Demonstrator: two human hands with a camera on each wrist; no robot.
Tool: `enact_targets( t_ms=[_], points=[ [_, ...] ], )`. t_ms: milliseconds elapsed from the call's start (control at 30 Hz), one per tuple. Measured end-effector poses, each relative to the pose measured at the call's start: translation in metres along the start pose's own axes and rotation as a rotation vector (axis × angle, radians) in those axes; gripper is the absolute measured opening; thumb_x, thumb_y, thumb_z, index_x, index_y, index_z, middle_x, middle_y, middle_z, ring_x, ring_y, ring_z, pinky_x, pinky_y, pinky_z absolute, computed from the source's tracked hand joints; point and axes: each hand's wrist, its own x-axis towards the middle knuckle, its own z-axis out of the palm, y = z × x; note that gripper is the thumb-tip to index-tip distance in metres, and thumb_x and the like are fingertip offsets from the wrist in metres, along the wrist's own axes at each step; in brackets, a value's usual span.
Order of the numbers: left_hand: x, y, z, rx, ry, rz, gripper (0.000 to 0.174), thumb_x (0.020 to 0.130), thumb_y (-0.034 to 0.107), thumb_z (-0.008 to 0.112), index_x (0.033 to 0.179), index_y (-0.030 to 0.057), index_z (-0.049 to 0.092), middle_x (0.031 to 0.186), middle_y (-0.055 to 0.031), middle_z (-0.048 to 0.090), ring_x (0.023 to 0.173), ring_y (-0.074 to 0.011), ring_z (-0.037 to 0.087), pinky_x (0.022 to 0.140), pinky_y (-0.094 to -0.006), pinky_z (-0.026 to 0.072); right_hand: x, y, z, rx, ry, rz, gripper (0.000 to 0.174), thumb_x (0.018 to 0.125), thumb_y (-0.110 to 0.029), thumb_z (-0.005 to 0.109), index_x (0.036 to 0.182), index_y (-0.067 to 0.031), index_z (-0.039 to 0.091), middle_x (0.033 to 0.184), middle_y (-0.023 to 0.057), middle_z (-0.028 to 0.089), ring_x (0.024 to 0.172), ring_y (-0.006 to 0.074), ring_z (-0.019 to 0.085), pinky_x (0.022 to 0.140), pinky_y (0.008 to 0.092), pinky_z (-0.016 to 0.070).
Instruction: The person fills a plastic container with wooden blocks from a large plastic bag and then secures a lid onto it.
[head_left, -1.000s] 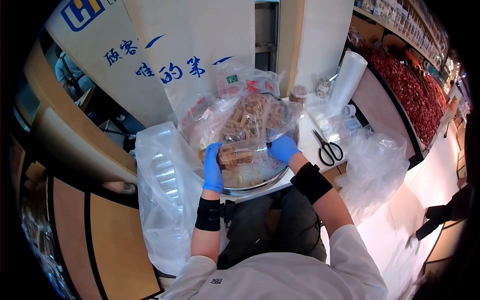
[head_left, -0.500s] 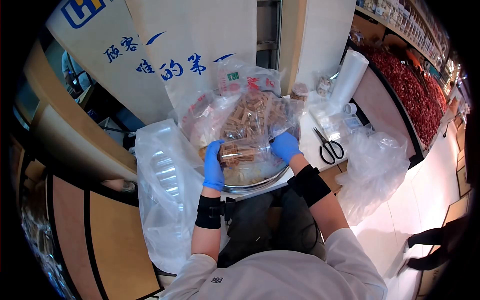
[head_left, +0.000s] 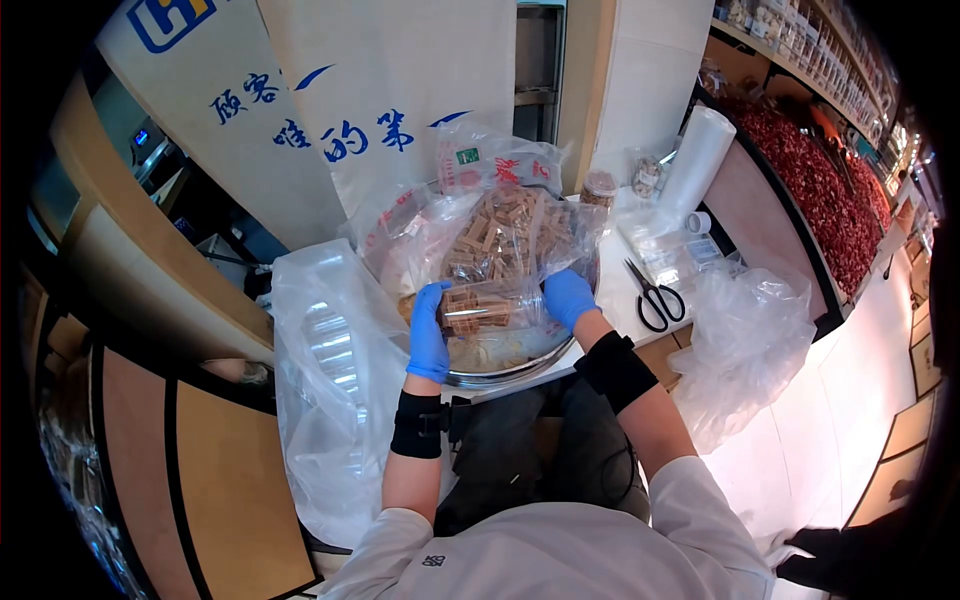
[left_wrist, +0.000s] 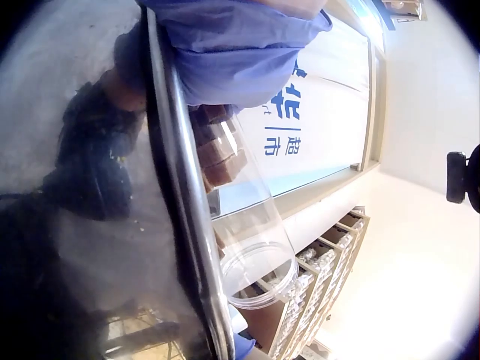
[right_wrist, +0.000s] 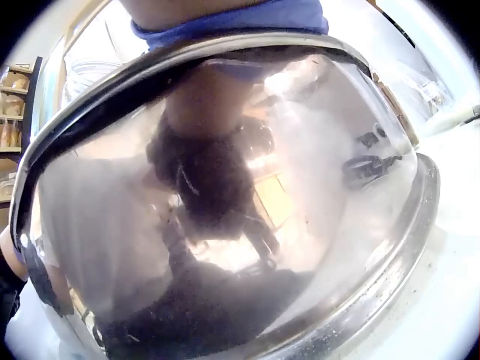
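Note:
My blue-gloved left hand (head_left: 428, 335) grips the base end of a clear plastic jar (head_left: 485, 308), which lies on its side over a metal basin (head_left: 490, 380). Stacked brown blocks fill much of the jar. In the left wrist view, the jar's round mouth (left_wrist: 259, 276) is uncovered and points away from the left glove (left_wrist: 225, 56). Close to that mouth is my gloved right hand (head_left: 570, 298), its fingertips hidden, so I cannot tell what they hold. Behind the jar, a clear bag holds many brown blocks (head_left: 495, 230). The right wrist view shows mostly the basin's shiny outside (right_wrist: 300, 187).
Black-handled scissors (head_left: 655, 297) lie right of the basin, near a plastic roll (head_left: 697, 150) and a small lidded jar (head_left: 598, 187). A crumpled clear bag (head_left: 750, 340) hangs at the table's right edge. Large plastic sheeting (head_left: 330, 390) covers the left side.
The jar has turned slightly in my left hand and its blocks sit more evenly. My right hand has shifted little, staying by the mouth. A passer-by at the right has moved nearer.

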Motion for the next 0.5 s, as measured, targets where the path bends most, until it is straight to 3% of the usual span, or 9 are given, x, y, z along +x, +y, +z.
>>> enact_targets(
  t_ms=[100,300,367,400,467,500],
  points=[
    [0.001,-0.001,-0.002,-0.002,-0.006,0.006,0.027,0.091,0.036,0.052,0.107,0.0155,0.060,0.100,0.0007,0.060,0.091,-0.0112,0.059,0.067,-0.0276,0.0497,-0.001,-0.002,-0.001,-0.006,-0.008,0.000,0.022,0.085,-0.019,0.056,0.101,-0.0067,0.065,0.098,0.0205,0.066,0.089,0.0378,0.064,0.078,0.0463,0.0523],
    [0.005,-0.006,-0.007,-0.005,-0.014,0.002,0.029,0.090,0.038,0.053,0.108,0.0169,0.063,0.104,-0.0001,0.063,0.091,-0.0122,0.062,0.065,-0.0268,0.0505,-0.001,-0.001,-0.003,0.155,0.218,0.059,0.027,0.078,-0.024,0.065,0.101,-0.0101,0.067,0.095,0.0166,0.067,0.087,0.0378,0.064,0.079,0.0449,0.0512],
    [0.005,-0.005,-0.006,-0.012,-0.024,0.016,0.029,0.090,0.038,0.054,0.107,0.0164,0.063,0.104,-0.0005,0.063,0.090,-0.0122,0.062,0.065,-0.0267,0.0507,-0.015,-0.007,-0.026,0.446,0.175,0.097,0.029,0.074,-0.023,0.068,0.098,-0.0068,0.067,0.092,0.0178,0.068,0.087,0.0364,0.065,0.077,0.0430,0.0513],
    [0.003,-0.002,-0.004,-0.005,-0.020,-0.006,0.028,0.091,0.037,0.052,0.107,0.0158,0.062,0.101,-0.0001,0.062,0.088,-0.0116,0.061,0.065,-0.0270,0.0497,-0.018,-0.008,-0.030,0.446,0.177,0.089,0.029,0.074,-0.023,0.068,0.098,-0.0068,0.067,0.092,0.0178,0.068,0.087,0.0364,0.065,0.077,0.0430,0.0513],
    [0.002,0.000,-0.004,-0.003,-0.005,-0.025,0.027,0.093,0.036,0.051,0.107,0.0152,0.061,0.099,0.0004,0.061,0.086,-0.0110,0.060,0.066,-0.0272,0.0488,-0.030,-0.006,-0.033,0.722,0.321,-0.013,0.030,0.073,-0.019,0.070,0.098,-0.0021,0.067,0.084,0.0151,0.069,0.081,0.0285,0.068,0.073,0.0363,0.0520],
    [0.004,-0.003,-0.005,-0.003,-0.009,-0.014,0.028,0.093,0.037,0.051,0.108,0.0155,0.061,0.099,0.0007,0.061,0.085,-0.0105,0.060,0.065,-0.0266,0.0482,-0.039,-0.005,-0.043,0.719,0.315,-0.019,0.030,0.073,-0.019,0.070,0.098,-0.0021,0.067,0.084,0.0151,0.069,0.081,0.0285,0.068,0.073,0.0363,0.0520]
  ],
)
